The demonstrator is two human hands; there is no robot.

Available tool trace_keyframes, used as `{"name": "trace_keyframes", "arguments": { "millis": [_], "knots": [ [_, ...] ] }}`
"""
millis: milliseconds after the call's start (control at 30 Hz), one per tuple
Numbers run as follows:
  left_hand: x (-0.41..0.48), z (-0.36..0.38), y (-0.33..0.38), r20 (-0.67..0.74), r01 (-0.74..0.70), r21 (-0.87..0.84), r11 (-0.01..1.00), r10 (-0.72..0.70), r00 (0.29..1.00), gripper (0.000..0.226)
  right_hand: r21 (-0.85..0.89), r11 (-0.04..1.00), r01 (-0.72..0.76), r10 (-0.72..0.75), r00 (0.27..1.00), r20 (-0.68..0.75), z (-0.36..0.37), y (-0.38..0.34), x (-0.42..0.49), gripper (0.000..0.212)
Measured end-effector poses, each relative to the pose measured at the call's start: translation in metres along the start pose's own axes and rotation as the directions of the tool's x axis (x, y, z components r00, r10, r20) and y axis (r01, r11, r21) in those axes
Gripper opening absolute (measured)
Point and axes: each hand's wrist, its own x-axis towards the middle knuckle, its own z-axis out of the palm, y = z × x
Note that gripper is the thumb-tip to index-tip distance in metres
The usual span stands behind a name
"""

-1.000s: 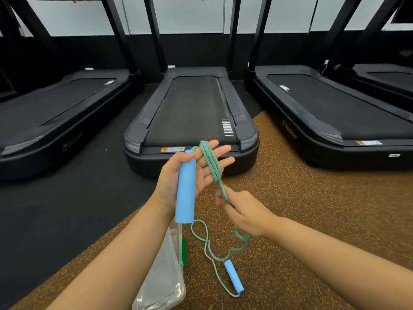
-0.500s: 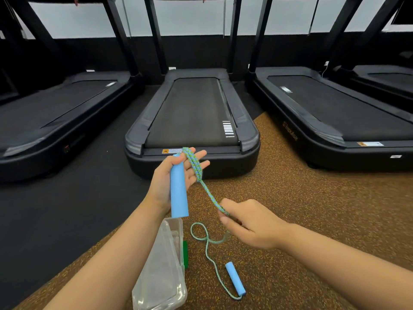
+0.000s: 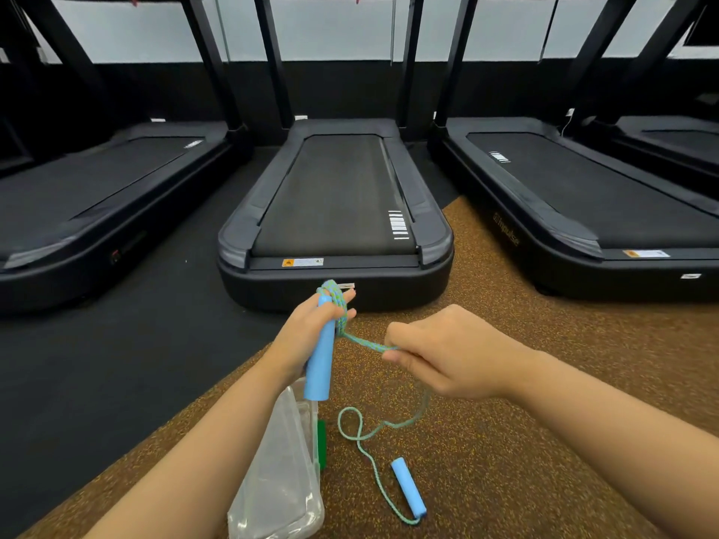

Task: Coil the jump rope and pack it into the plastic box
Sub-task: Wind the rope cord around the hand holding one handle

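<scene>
Above the speckled floor (image 3: 505, 441), your left hand (image 3: 307, 336) is closed round a blue handle (image 3: 321, 359), held nearly upright, with several turns of green-blue rope (image 3: 336, 305) looped over its top and across your fingers. Your index finger sticks out past the loops rather than curling in. Your right hand (image 3: 447, 355) is clenched on the rope just beside the left, pinching a short taut stretch that runs between the two hands.

Below your right hand the rope is blurred and hard to follow; it reappears as a slack loop on the floor and runs on to the second handle (image 3: 408, 488), which lies flat near the box (image 3: 280, 472).

Your left forearm covers part of the box, and the frame's lower edge cuts it off. Its walls are clear, with a green latch (image 3: 321, 443) on the side towards the rope. What it holds, if anything, cannot be made out. No rope lies in it.

Three treadmills (image 3: 334, 196) stand beyond your hands.
</scene>
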Motion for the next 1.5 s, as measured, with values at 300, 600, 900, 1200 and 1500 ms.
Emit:
{"name": "trace_keyframes", "arguments": {
  "millis": [300,600,900,1200,1500],
  "knots": [
    [0.004,-0.014,-0.004,-0.120,0.016,-0.082,0.996,-0.026,0.992,0.031,-0.129,0.984,0.121,-0.127,0.991,-0.040,-0.016,-0.005,-0.004,0.027],
    [-0.017,-0.008,-0.005,0.106,0.051,0.294,0.955,-0.085,0.991,0.034,-0.250,0.950,0.188,-0.200,0.980,-0.023,-0.043,0.000,0.004,0.033],
    [-0.060,0.018,0.022,0.621,0.041,0.152,0.988,-0.128,0.774,0.052,-0.296,0.955,-0.003,-0.062,0.976,-0.209,-0.057,0.056,0.016,0.047],
    [-0.060,0.021,0.057,0.591,0.012,-0.381,0.925,0.234,0.772,0.065,-0.033,0.990,-0.134,0.124,0.970,-0.207,-0.004,0.069,0.022,0.052],
    [-0.055,0.023,0.082,0.411,-0.034,-0.590,0.806,0.337,0.847,0.052,0.156,0.975,-0.160,0.180,0.976,-0.122,0.035,0.046,0.023,0.049]
  ]
}}
